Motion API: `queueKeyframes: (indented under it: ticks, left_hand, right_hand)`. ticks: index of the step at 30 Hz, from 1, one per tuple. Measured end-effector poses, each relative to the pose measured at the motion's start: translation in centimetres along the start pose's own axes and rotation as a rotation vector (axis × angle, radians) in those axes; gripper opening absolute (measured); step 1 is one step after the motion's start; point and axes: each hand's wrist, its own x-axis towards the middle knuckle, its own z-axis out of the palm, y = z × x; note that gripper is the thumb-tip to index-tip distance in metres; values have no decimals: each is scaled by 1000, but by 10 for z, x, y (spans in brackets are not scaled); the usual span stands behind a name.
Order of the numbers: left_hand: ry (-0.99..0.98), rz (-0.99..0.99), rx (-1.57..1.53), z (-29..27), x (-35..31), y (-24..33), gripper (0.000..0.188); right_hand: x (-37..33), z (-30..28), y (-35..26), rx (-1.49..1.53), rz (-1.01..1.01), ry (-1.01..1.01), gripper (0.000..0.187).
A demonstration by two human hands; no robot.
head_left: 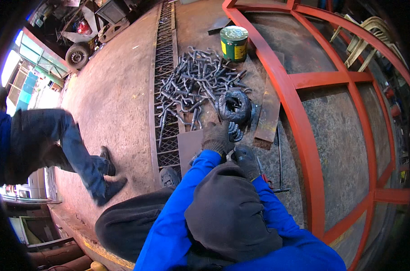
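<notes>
My left hand (216,136), in a dark knit glove, is closed at the near end of a small cluster of dark, bent metal rods (235,132). My right hand (246,161), also gloved, is just to the right and nearer me. Its fingers look curled, but what they hold is hidden. Just beyond both hands sits a roll wrapped in black plastic (234,107), with a hole in its middle. Further off lies a loose heap of bent metal rods (191,81). A red-handled tool (267,181) lies beside my right wrist.
A red metal frame (295,135) rises on the right. A green can (234,44) stands behind the heap. A floor grate (164,58) runs along the left of it. A flat metal plate (269,110) and T-ended rod (279,158) lie right. Another person's legs (74,149) are at left.
</notes>
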Motion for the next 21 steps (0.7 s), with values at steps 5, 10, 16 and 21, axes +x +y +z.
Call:
queueKeyframes:
  ticks: [5,10,16,21]
  left_hand:
    - [-30,-80,119,11,11,1,90]
    - [18,-85,73,25,12,-3,89]
    - [-5,-144,22,52,28,-20,71]
    - [45,-127,42,52,23,-18,71]
  right_hand:
    - [11,-19,-22,-110,34,7,25]
    - [18,-41,-41,-49,160,-110,30]
    - [17,-66,-68,-27,90,-226,32]
    - [3,-64,-74,128,62,-52,28]
